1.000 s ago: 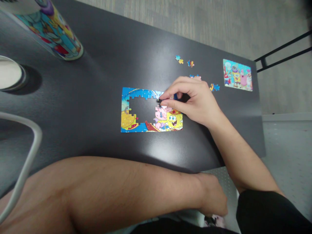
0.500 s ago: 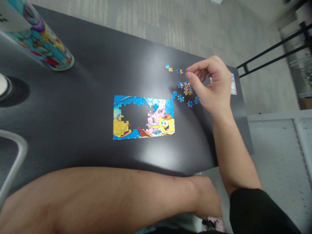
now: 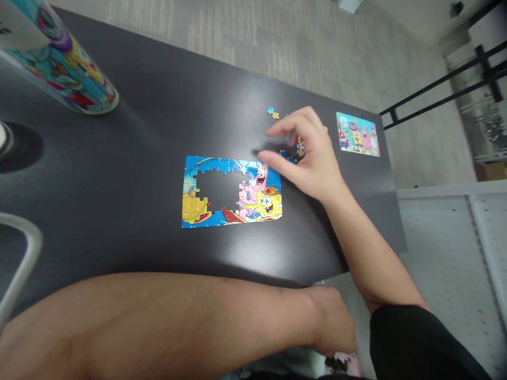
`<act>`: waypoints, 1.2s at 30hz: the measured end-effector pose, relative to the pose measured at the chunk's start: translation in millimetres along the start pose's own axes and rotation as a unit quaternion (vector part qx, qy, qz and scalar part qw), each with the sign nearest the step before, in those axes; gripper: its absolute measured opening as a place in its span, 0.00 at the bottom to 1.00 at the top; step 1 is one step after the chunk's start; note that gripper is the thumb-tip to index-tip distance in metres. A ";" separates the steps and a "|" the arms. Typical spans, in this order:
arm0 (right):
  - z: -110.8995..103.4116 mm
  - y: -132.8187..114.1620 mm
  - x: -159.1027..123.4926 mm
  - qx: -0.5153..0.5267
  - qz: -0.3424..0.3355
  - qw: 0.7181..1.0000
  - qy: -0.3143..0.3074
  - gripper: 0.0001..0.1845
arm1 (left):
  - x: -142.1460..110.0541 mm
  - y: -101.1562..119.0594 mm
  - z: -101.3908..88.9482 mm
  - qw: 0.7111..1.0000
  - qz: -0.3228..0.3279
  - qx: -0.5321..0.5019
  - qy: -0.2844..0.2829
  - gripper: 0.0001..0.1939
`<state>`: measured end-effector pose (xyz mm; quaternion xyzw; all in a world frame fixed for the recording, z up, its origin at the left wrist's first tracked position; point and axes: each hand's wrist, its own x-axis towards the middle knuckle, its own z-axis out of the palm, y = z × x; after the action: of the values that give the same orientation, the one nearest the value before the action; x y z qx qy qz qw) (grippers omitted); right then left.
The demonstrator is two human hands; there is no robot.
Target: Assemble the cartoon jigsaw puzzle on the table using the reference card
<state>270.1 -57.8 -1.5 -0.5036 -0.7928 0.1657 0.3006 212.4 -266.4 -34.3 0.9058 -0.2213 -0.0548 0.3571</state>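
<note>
1. And here is the puzzle (image 3: 270,204), lying flat mid-worktop (image 3: 154,126), its blue border joined up around a dark gap, with the pink and yellow characters at its right!
2. Over its far right side reaches the right hand (image 3: 311,153), thumb and forefinger spread well apart, with no piece visible between the tips (whether the thumb touches anything, I cannot tell).
3. Down at the near edge, the left hand (image 3: 336,322) is bent downward at the end of a forearm stretched across the near side; its fingertips are hidden, so open or closed, I cannot tell.
4. Look just beyond the puzzle: loose pieces (image 3: 300,146) peek out from behind the right hand, and a small blue-and-yellow pair (image 3: 273,112) sits farther out, clear of them.
5. On the far right lies the picture card (image 3: 358,134), bright and flat, well apart from the puzzle.
6. Over at the far left stands the colourful printed canister (image 3: 75,68), with a white-topped round container (image 3: 5,140) nearer, cut off by the view, and a pale curved tube (image 3: 32,237) nearer again.
</note>
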 end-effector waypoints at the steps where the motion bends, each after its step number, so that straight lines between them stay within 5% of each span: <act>1: -4.8 4.8 1.4 0.008 0.003 0.999 0.032 0.17 | -0.4 -0.2 -0.1 1.000 -0.001 0.000 -0.001 0.41; 5: -34.4 27.1 6.3 -0.010 0.014 0.992 0.124 0.24 | -4.1 -1.9 -1.6 1.000 0.001 -0.004 -0.005 0.33; 13: -78.2 49.7 4.1 -0.131 0.048 0.990 0.029 0.13 | -6.4 -2.0 -0.6 1.000 -0.008 0.005 -0.008 0.33; 21: -63.5 60.1 4.0 -0.127 0.050 0.990 0.031 0.05 | -6.5 -2.2 4.6 1.000 -0.013 0.023 -0.010 0.31; 36: -35.1 56.6 5.5 -0.047 0.064 0.996 -0.041 0.05 | -5.0 -0.7 -0.7 0.999 -0.015 0.017 -0.036 0.31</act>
<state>330.6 -29.5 -5.0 -0.5600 -0.7773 0.1675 0.2328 208.4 -263.3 -34.6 0.9122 -0.2216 -0.0887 0.3331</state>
